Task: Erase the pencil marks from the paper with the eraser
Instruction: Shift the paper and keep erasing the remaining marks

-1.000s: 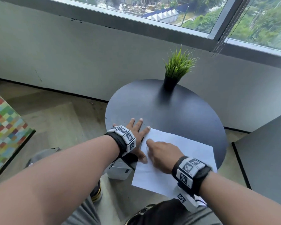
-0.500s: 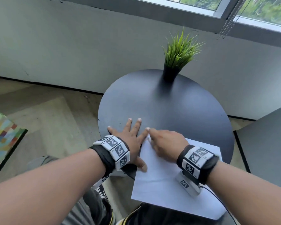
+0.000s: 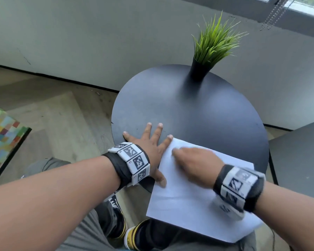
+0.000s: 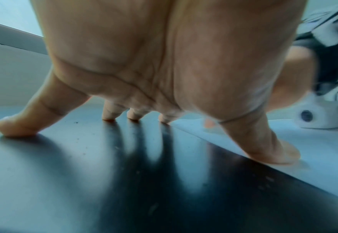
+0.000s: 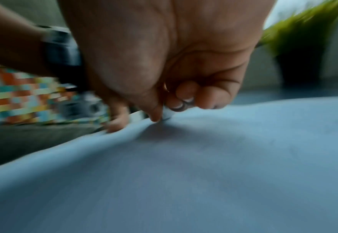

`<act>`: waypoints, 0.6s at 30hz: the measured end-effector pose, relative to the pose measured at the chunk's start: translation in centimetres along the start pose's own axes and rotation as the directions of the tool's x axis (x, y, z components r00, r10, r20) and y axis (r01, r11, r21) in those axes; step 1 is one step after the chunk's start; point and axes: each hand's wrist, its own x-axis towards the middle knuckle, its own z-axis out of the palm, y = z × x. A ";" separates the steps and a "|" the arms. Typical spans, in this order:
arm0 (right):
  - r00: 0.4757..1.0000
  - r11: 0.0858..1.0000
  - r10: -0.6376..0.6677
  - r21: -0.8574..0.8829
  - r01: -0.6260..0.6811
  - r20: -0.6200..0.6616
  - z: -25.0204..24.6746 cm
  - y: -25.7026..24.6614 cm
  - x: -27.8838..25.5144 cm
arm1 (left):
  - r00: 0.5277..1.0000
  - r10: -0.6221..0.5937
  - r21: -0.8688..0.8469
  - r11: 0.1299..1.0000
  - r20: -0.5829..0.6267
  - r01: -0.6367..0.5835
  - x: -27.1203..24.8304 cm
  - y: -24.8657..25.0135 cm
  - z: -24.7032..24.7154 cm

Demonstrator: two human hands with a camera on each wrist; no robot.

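Compared with half a second earlier, the right hand (image 3: 194,164) has slid back from the far left corner of the white sheet of paper (image 3: 190,205) toward the person, and it now shows as a motion-blurred smear. The left hand (image 3: 150,147) has stayed in the same spread pose, and the head view has tipped down, so less of the window shows.

The left hand lies flat with straight, splayed fingers, grasping nothing. In the left wrist view, 3 fingertips (image 4: 109,115) press on the round black table top (image 3: 198,113), the index fingertip touches the paper's left edge, and the thumb presses on the paper nearer the person.

The right hand is curled, knuckles up, over the far left part of the paper. In the right wrist view, its thumb and bent fingers pinch a small white eraser (image 5: 167,114), whose tip touches the paper.

The paper lies on the near right part of the table, its near end hanging over the rim above the person's lap. Any pencil marks are too faint to make out.

A green grass-like plant in a black pot (image 3: 199,69) stands at the table's far edge.
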 end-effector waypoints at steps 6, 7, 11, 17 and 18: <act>0.996 0.998 0.067 0.021 -0.066 -0.060 -0.3 2.4 0.5 | 1.000 0.002 0.008 1.000 0.006 -0.002 0.2 0.0 -0.2; 0.988 0.992 0.126 0.035 -0.123 -0.084 -0.3 3.1 0.9 | 1.000 0.000 0.010 1.000 0.006 0.000 0.2 0.0 -0.3; 0.998 0.998 -0.041 0.056 0.038 0.046 0.3 -0.5 -1.0 | 1.000 -0.004 0.031 1.000 0.007 0.004 0.1 0.0 -0.1; 0.979 0.981 0.194 0.041 -0.191 -0.069 -0.6 2.9 0.7 | 1.000 0.004 0.032 0.999 -0.005 -0.003 0.1 -0.2 -0.1; 0.986 0.987 0.157 0.026 -0.156 -0.059 -0.7 2.2 0.5 | 1.000 0.002 0.030 1.000 -0.001 -0.002 0.1 -0.2 0.0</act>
